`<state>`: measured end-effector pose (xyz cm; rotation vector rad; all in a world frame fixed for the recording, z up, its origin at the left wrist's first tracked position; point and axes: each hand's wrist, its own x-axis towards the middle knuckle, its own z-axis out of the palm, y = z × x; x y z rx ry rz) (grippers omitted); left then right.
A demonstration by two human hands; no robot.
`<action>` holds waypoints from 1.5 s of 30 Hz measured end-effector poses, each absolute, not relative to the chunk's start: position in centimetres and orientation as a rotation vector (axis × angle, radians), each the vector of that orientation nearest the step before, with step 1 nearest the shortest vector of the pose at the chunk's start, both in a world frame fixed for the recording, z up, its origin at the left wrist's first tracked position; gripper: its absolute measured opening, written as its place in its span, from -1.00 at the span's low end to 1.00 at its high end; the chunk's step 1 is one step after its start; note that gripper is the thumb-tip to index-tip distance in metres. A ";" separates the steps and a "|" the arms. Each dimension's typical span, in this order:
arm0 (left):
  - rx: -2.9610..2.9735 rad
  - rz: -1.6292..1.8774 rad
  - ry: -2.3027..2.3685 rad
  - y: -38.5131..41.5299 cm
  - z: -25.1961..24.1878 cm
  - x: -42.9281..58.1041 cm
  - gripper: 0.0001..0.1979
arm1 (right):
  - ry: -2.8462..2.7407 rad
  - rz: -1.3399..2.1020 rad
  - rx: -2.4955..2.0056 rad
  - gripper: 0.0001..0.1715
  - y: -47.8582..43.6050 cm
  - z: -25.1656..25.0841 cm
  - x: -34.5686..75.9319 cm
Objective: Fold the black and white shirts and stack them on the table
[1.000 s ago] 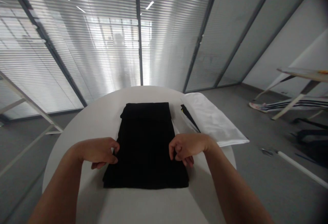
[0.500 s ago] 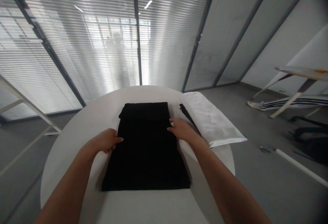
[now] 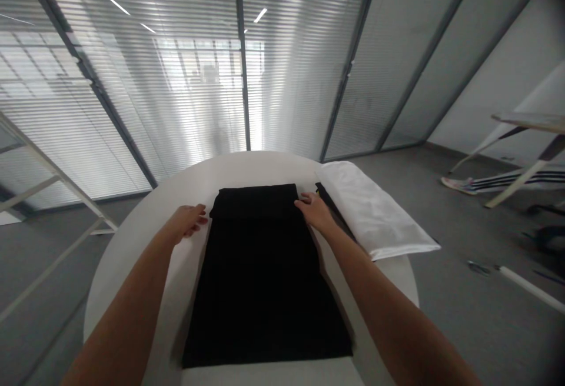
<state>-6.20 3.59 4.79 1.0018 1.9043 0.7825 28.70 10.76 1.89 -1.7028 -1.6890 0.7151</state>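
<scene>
A black folded cloth (image 3: 265, 280) lies flat on the white round table (image 3: 247, 168) in front of me, with a folded-over band at its far end. My left hand (image 3: 189, 222) hovers beside the band's left edge, fingers apart, holding nothing. At the band's right edge, my right hand (image 3: 315, 210) has its fingertips against the black fabric, thumb and fingers slightly apart. Just right of that hand lies a folded white cloth (image 3: 375, 215), with a dark strip (image 3: 329, 200) showing along its left side.
Glass partitions with blinds (image 3: 189, 115) stand behind the table. A white metal frame (image 3: 57, 171) is at the left. To the right are a wooden-topped table (image 3: 529, 120), a person's striped trouser leg and shoe (image 3: 459, 185), and a white pole (image 3: 529, 289) near the floor.
Both hands have moved farther along the black cloth toward its folded far end. My left hand has come off the cloth's left edge. The camera view has shifted slightly.
</scene>
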 end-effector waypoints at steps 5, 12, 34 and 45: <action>1.030 0.909 1.862 6.7 3.2 -3.8 -0.56 | -1.438 1.194 -1.545 -0.19 12.1 0.7 28.4; 1.033 0.838 1.516 6.8 3.0 -6.9 -0.60 | -1.163 1.601 -1.247 -0.64 11.6 1.4 29.2; 1.099 1.399 1.047 6.7 4.3 -6.3 -0.73 | -1.379 1.035 -0.877 -0.85 11.2 0.9 29.0; 1.957 0.917 1.712 7.1 6.2 -5.7 -0.68 | -2.083 0.387 -1.149 -0.47 7.9 2.1 28.0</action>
